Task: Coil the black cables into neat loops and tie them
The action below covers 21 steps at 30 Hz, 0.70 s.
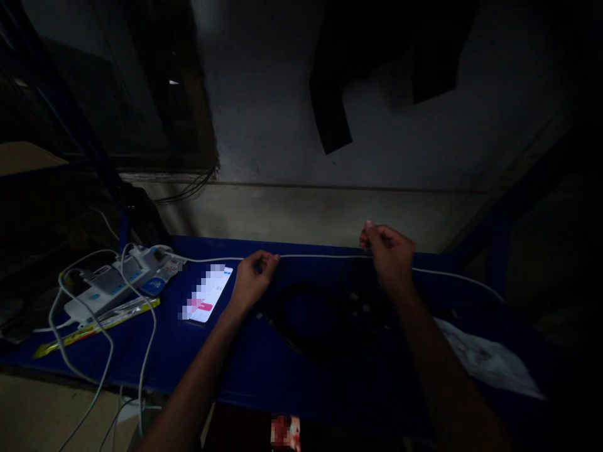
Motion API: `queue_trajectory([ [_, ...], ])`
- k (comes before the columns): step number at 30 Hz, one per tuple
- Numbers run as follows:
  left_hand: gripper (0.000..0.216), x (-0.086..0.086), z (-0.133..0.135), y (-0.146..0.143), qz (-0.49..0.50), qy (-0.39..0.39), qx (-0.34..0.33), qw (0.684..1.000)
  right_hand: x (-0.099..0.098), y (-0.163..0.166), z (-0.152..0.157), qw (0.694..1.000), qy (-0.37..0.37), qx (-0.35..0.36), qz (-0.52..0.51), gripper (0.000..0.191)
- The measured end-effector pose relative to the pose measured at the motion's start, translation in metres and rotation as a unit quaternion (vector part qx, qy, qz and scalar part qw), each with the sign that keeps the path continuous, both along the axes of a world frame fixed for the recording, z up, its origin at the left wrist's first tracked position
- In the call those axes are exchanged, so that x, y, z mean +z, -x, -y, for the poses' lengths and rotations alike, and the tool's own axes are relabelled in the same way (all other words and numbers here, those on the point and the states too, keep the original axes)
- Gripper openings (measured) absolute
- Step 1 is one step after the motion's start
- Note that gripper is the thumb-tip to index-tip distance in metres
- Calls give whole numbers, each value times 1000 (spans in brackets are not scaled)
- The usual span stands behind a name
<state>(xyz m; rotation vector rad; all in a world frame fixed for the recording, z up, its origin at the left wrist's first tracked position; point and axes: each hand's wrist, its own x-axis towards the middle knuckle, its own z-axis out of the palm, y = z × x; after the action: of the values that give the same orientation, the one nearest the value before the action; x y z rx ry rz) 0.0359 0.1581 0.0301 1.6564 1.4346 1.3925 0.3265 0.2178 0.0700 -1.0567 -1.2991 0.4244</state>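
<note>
A thin white cable (pixel 320 256) runs taut between my two hands above a blue table (pixel 245 370). My left hand (pixel 253 279) pinches the cable near its left part, fingers closed. My right hand (pixel 387 254) is closed on the same cable farther right, held a little higher. Past my right hand the cable trails off to the right across the table. Under my hands lies a coil of black cable (pixel 311 317), hard to make out in the dark.
A lit phone (pixel 207 293) lies on the table left of my left hand. A white power strip (pixel 117 282) with plugs and several white cords sits at the far left, with a yellow packet (pixel 97 326) by it. Crumpled white plastic (pixel 485 358) lies right.
</note>
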Motion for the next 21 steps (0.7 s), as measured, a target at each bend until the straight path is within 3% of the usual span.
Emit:
queue_trajectory([
  [3, 38, -2, 3, 1, -93, 44, -55, 993, -6, -24, 11, 992, 59, 32, 107, 42],
  [5, 42, -4, 5, 2, -164, 69, -84, 980, -20, -42, 24, 961, 137, 81, 228, 44],
  [10, 41, -8, 5, 4, -232, 90, -136, 959, -65, -74, 54, 873, 194, 11, 448, 65],
  [14, 32, -10, 5, 3, -211, 84, -149, 962, -78, -76, 60, 830, 207, 3, 518, 55],
  [21, 21, -19, 8, -21, -197, 89, -142, 966, -74, -95, 49, 817, 202, 4, 541, 39],
])
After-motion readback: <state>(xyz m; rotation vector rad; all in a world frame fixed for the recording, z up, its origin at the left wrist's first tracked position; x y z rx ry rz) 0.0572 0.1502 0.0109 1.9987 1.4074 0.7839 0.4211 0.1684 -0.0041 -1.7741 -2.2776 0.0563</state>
